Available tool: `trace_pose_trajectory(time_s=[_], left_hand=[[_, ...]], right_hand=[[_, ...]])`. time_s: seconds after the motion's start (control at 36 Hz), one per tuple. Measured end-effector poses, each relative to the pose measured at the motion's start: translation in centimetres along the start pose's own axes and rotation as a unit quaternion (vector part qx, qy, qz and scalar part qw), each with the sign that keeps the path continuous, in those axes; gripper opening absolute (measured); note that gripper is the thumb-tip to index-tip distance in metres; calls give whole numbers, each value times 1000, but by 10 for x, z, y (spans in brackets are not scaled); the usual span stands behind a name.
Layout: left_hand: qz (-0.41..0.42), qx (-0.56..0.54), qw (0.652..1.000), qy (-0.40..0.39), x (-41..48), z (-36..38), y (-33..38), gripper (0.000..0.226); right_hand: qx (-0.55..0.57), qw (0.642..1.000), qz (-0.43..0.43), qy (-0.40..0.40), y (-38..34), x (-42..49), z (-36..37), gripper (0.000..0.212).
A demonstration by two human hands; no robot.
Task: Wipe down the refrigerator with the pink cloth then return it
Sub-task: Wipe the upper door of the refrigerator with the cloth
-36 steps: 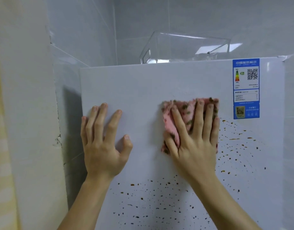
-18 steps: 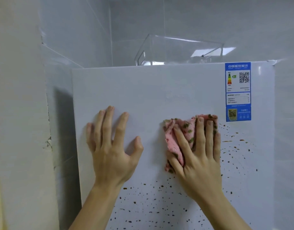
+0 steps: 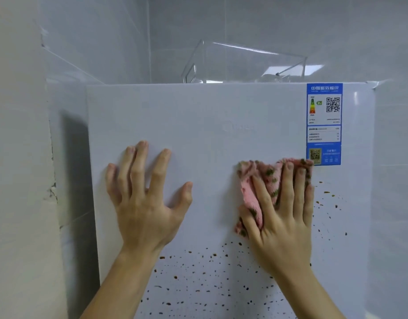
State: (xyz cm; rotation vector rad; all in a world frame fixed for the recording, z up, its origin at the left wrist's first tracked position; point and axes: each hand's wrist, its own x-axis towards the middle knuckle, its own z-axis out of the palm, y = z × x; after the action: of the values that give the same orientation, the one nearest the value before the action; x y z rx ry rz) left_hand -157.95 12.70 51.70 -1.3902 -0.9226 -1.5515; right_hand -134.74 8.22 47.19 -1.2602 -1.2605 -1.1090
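Shifted slightly rightward from half a second ago, the pink cloth [image 3: 259, 178] now touches the lower left corner of the blue energy label [image 3: 323, 125] on the white refrigerator door [image 3: 221, 111]. The right hand [image 3: 283, 226] presses it flat against the door, fingers [image 3: 287, 180] straight and spread. The left hand [image 3: 145, 210] rests open on the door, well apart to the left. Brown specks [image 3: 162, 257] dot the door below both hands. A clear plastic box [image 3: 244, 63] sits on top.
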Motion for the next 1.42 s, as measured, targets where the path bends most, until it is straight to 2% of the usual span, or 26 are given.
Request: trace_pose_trajectory(time_s=[0.19,0.36,0.61,0.69,0.83,0.94,1.06,1.25,1.42], left_hand=[[-35,-23,999,-18,8,-3,18,60],[17,-23,1000,-11,11,8,44,58],[28,-14,999,7,7,12,44,57],[22,-22,1000,2,9,10,46,56],[-36,-32,999,9,21,8,65,46],[-39,-51,998,7,32,11,79,50],[-4,-38,999,1,22,17,79,55],[-4,-37,999,12,21,19,80,52],[-10,-35,999,10,20,24,86,52]], right_hand=[[-21,999,4,35,7,37,2,60],[-16,998,37,40,6,87,0,61],[0,1000,-8,3,28,6,-6,58],[-2,1000,-13,-12,31,4,-7,60],[-20,999,-27,30,36,60,-8,59],[-15,999,17,29,37,106,-8,62],[-7,1000,10,8,46,80,-12,63],[-5,1000,4,-28,84,-16,-17,65],[4,1000,27,-1,90,22,-15,65]])
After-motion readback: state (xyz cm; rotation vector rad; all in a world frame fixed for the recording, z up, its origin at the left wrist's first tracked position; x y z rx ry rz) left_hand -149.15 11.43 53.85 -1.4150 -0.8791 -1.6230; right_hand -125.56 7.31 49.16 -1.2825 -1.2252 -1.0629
